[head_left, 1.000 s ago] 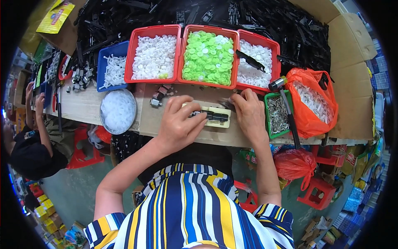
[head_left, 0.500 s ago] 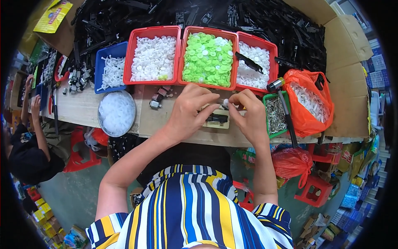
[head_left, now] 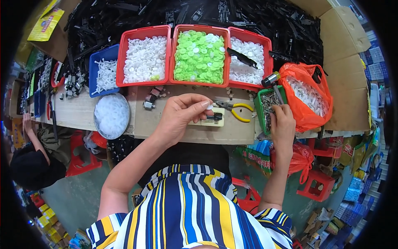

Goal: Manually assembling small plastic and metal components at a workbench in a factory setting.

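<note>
Left hand point(head_left: 180, 116) pinches a small white part point(head_left: 209, 107) between thumb and fingertips, raised just above a pale yellow block point(head_left: 207, 120) that carries a short black piece; the white part is tiny, its shape can't be made out. Right hand point(head_left: 283, 124) is well apart from the left, fingers down at the near edge of a green tray point(head_left: 260, 108) of small metal bits; whether it grips anything can't be told. A hammer point(head_left: 273, 83) lies across that tray. Yellow-handled pliers point(head_left: 234, 108) lie just right of the block. Worktop point(head_left: 166, 124) is bare light wood, narrow, cluttered. Along its far side sit three red bins: left bin point(head_left: 143, 60) with white discs, middle bin point(head_left: 200, 56) with green discs, right bin point(head_left: 251, 56) with white discs and a black piece on top. Blue bin point(head_left: 103, 70) with white pegs sits left of them, a round metal bowl point(head_left: 111, 115) of white parts in front of it. Orange bag point(head_left: 306, 95) of white parts at right. Heap of black plastic parts point(head_left: 207, 16) behind the bins, cardboard point(head_left: 344, 50) at right. Grey floor below, red stools point(head_left: 317, 184), another person point(head_left: 29, 166) low at the left.
</note>
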{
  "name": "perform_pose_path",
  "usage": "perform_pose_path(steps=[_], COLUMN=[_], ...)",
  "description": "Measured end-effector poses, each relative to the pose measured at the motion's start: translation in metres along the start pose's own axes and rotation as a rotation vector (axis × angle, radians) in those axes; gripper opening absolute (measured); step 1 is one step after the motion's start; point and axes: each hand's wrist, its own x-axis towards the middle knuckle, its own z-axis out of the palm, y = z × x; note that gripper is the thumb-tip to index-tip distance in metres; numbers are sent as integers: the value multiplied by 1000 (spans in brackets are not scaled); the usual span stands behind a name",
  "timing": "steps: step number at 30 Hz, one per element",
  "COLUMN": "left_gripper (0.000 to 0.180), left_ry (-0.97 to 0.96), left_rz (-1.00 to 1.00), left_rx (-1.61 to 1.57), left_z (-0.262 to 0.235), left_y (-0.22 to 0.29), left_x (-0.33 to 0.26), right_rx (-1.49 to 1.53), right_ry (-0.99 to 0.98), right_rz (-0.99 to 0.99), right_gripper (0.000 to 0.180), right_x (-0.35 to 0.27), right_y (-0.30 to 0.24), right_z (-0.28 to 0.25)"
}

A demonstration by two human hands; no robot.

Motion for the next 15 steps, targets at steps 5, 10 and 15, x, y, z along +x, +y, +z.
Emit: perform_pose_path(steps=[5, 10, 15], left_gripper=[17, 16, 15], left_ry=[9, 42, 30], left_rz=[-94, -136, -161], left_rx=[-156, -263, -347], left_z=[2, 2, -2], left_y=[-3, -4, -14], left_x=[-1, -6, -9], right_rx=[-102, 95, 465], right_ry=[-61, -13, 102], right_rz=[-39, 12, 26], right_gripper=[10, 6, 6], right_x=[3, 4, 6], right_y=[5, 3, -45], right_z=[9, 0, -17])
